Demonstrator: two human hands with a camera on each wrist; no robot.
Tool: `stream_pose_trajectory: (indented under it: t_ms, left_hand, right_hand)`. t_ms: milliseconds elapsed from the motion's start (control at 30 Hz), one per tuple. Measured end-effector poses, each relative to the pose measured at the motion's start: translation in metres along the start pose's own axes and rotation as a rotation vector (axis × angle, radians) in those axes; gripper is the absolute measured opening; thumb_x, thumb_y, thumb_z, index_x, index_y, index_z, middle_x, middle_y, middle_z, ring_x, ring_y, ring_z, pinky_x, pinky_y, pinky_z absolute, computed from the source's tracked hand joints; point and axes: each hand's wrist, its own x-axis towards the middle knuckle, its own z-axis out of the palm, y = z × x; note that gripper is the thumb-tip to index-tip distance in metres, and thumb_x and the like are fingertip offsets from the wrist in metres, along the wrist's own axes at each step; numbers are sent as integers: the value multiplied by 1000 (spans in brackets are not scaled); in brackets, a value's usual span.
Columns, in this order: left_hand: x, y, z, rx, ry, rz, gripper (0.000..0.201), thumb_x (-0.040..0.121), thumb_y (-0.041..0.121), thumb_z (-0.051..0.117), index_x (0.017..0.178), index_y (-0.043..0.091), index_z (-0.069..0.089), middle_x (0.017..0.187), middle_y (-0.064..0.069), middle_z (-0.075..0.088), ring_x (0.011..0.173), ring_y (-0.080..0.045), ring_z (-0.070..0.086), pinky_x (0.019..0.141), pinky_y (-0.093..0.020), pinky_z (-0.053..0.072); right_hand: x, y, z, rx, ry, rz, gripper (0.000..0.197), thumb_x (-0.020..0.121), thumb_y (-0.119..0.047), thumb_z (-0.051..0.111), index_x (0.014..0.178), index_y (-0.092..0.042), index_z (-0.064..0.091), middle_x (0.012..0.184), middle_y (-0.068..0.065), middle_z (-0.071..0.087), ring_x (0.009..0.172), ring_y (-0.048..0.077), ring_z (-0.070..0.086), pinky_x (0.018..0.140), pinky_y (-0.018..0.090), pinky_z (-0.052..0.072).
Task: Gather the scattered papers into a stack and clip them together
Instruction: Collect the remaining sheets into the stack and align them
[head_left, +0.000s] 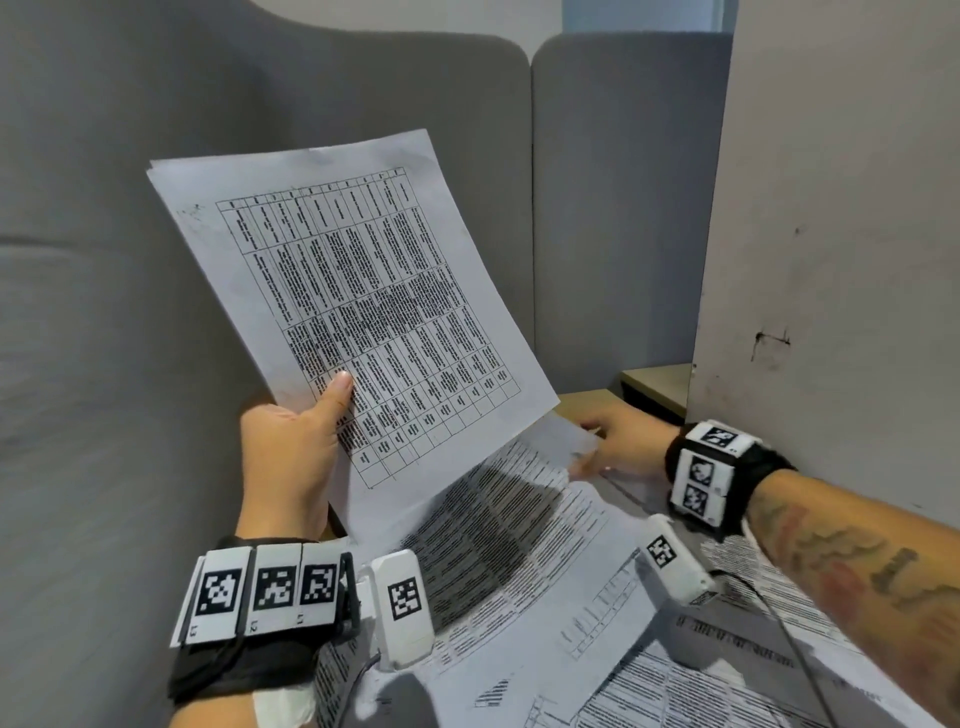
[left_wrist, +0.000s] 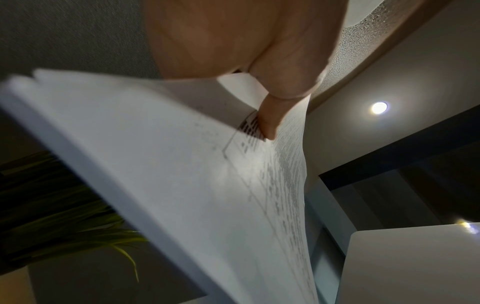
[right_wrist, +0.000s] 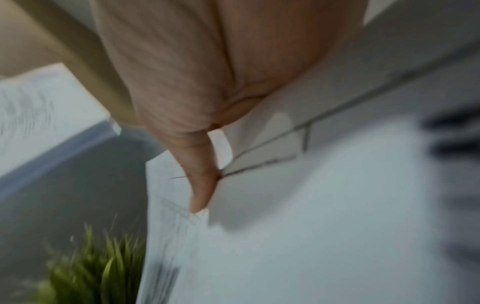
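Note:
My left hand (head_left: 306, 431) holds a thin stack of printed papers (head_left: 353, 291) upright above the desk, thumb pressed on the front sheet and fingers hidden behind it. The left wrist view shows that stack of papers (left_wrist: 161, 174) from its lower edge with the thumb on it. My right hand (head_left: 608, 447) pinches the far corner of another printed sheet (head_left: 519, 525), lifting it off the desk; in the blurred right wrist view the thumb lies on that sheet (right_wrist: 298, 236). More printed sheets (head_left: 727, 670) lie scattered on the desk at the lower right. No clip is visible.
Grey padded partitions (head_left: 156, 260) close in the left and back. A white panel (head_left: 831, 260) stands on the right. A strip of wooden desk (head_left: 587, 402) shows behind the papers. A green plant (right_wrist: 103, 271) appears in the wrist views.

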Motion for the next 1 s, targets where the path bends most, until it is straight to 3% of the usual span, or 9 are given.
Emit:
stream_pose_trajectory:
  t_ms: [33,133,267,367,500,600,767,867,1000]
  left_hand:
    - [1,-1,-1,5,-1,5,53,87,15,71,43,3,44,41,4,57,48,-12,50,64,-23,52]
    - [4,-3,-2,-6,-10,-12,44,87,17,72,52,6,49,64,-5,61,67,-21,60,71,-30,53]
    - [2,0,-2,4,-24,-15,43,88,16,71,53,6,48,65,-9,58,69,-21,60,72,-29,53]
    - [1,2,1,-13,-47,-29,27,89,11,68,64,5,61,77,1,71,76,-11,71,67,-19,55]
    - [3,0,0,60,-68,-26,30,88,20,71,71,0,56,72,-9,56,65,-21,54,69,-34,46]
    - [3,-1,-2,106,-90,-60,34,87,28,73,75,2,56,71,-11,48,66,-22,44,66,-39,42]
    - [0,3,2,111,-71,-49,30,87,23,72,81,-5,60,75,-12,57,71,-20,53,73,-37,49]
    - [3,0,0,119,-80,-63,35,83,31,77,81,1,60,76,-11,56,71,-19,54,79,-46,52]
    - [5,-6,-4,105,-92,-68,44,76,41,79,90,4,60,84,-11,54,77,-22,54,88,-56,50]
  right_hand:
    - [-8,1,-14,42,11,-23,29,73,-16,86,93,-31,71,88,-11,74,86,13,69,77,29,52]
    - [-29,8,-47,231,46,16,26,79,-5,79,100,-20,74,95,3,78,86,21,74,77,34,59]
    - [-47,36,-66,399,47,98,31,81,2,73,111,-1,69,105,16,75,97,36,72,92,50,56]
    - [-65,62,-64,415,-71,166,25,85,3,69,110,1,69,104,20,75,91,34,74,79,44,60]
    - [-84,98,-52,324,-107,279,17,89,1,68,105,2,72,102,21,75,88,31,74,77,40,62]
    - [-85,117,-44,13,-70,322,15,91,-23,70,96,-9,73,90,6,76,89,26,72,83,32,57]
    - [-87,99,-43,-425,10,261,48,84,-49,72,119,-20,56,90,-11,55,79,9,54,60,17,40]
    - [-84,76,-30,-439,-150,300,88,66,-64,80,136,-23,44,116,-9,56,99,12,52,76,23,45]
    - [-67,65,-2,-445,-290,359,128,57,-57,89,156,-18,19,161,-1,29,140,22,38,110,37,38]
